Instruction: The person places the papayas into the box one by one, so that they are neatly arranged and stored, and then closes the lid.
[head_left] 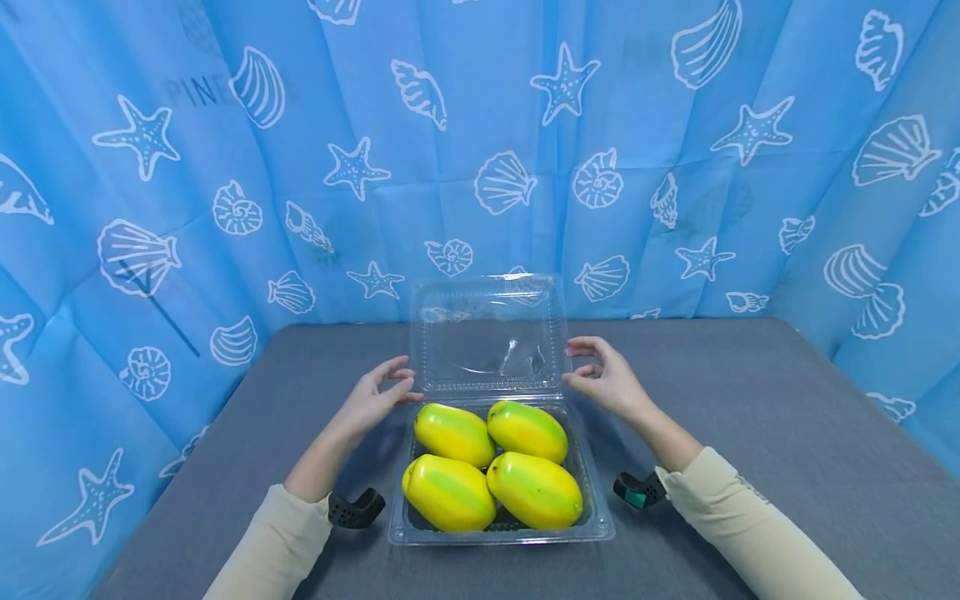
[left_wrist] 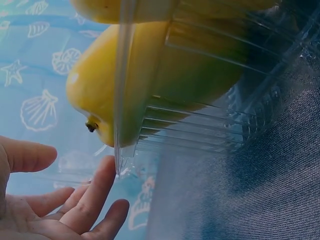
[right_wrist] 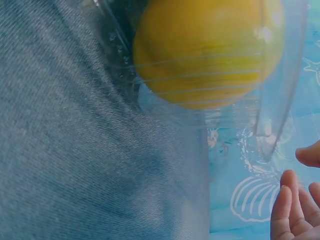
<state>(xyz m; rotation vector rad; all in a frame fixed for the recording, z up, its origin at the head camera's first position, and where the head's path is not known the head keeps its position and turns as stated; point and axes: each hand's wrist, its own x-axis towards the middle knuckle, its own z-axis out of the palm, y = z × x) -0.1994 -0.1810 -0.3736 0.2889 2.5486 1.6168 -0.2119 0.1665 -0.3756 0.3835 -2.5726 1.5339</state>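
Note:
A clear plastic clamshell box [head_left: 502, 538] stands on the table with its lid [head_left: 480, 333] raised at the back. Inside its base lie several smooth, oblong yellow-green fruits [head_left: 534, 490], set in two rows. Beside the lid's left edge is my left hand [head_left: 375, 392], thumb and fingers apart. My right hand [head_left: 606, 379] is at the opposite edge, its fingertips right by the plastic. Both wrist views show loosely extended fingers, with a gap between the right thumb [right_wrist: 308, 154] and fingers. Through the box wall in the left wrist view, a fruit [left_wrist: 95, 90] shows its dark stem end.
A grey cloth covers the table [head_left: 720, 392]. Behind it and along both sides hangs a blue curtain [head_left: 465, 108] printed with white shells and starfish. Dark straps [head_left: 356, 509] stick out by both wrists, next to the box's sides.

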